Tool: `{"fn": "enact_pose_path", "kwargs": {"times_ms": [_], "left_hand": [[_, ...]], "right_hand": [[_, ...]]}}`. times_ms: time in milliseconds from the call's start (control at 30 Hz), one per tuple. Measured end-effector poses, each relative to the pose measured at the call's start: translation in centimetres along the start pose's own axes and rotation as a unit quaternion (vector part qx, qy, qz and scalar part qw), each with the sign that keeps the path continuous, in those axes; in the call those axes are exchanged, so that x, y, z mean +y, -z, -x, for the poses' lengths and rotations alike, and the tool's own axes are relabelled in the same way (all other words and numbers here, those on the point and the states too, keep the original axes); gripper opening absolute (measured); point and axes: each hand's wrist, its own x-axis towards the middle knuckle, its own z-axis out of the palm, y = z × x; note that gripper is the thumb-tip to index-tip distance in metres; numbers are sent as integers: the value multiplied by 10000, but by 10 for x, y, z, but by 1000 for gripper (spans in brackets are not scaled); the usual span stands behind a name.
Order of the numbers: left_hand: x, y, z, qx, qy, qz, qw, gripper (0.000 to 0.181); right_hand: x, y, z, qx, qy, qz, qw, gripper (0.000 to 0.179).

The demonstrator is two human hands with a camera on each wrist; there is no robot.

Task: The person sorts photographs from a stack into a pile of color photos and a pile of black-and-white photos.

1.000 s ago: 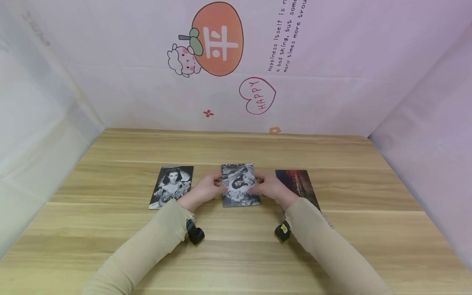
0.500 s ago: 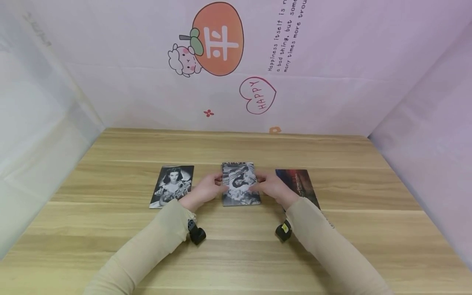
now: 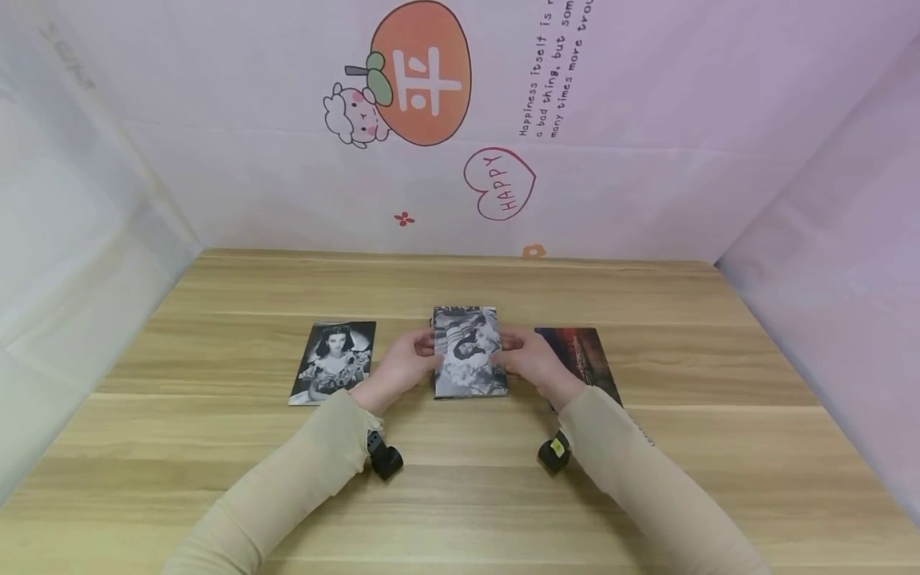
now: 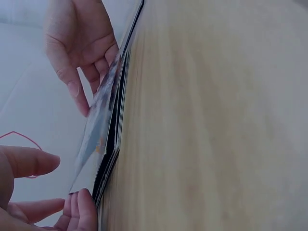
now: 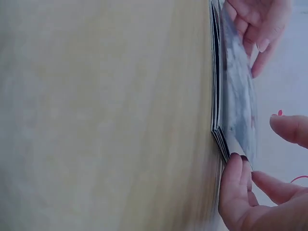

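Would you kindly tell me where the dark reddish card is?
In the head view, the dark reddish card lies on the table, right of the central black-and-white card and partly hidden by the right hand and sleeve.

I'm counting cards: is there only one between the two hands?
No, the right wrist view shows several layered edges beneath the top card.

screened-off workspace: sheeting round three sides of a wood-grain table
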Motion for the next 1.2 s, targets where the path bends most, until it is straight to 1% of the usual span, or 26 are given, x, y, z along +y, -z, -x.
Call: {"fn": "enact_pose_path", "kwargs": {"times_ms": [167, 300, 400, 600, 733, 833, 933, 1100, 1200], "left_hand": [[2, -1, 1, 185, -26, 158, 9997, 59], [4, 0, 3, 318, -32, 197, 9993, 60], [5, 0, 4, 362, -41, 198, 9991, 60], [5, 3, 6, 408, -108, 118, 9990, 59], [6, 8, 9, 356, -102, 233, 9990, 59], [8, 13, 10, 284, -45, 424, 9987, 60], [6, 18, 12, 227, 46, 568, 9981, 60], [0, 31, 15, 154, 18, 642, 9978, 59], [-4, 41, 18, 204, -14, 483, 9986, 59]], "right_hand": [[1, -1, 0, 298, -58, -412, 9987, 52], [1, -1, -1, 686, -98, -831, 9941, 44], [0, 0, -1, 824, -145, -1029, 9912, 42], [-1, 0, 1, 702, -157, -1164, 9906, 44], [-3, -2, 3, 668, -100, -1175, 9908, 44], [-5, -4, 5, 677, -83, -1225, 9901, 45], [-7, -8, 5, 656, -77, -1330, 9889, 45], [-11, -18, 5, 546, -19, -1528, 9867, 45], [-15, -26, 5, 508, -21, -1679, 9845, 45]]}}
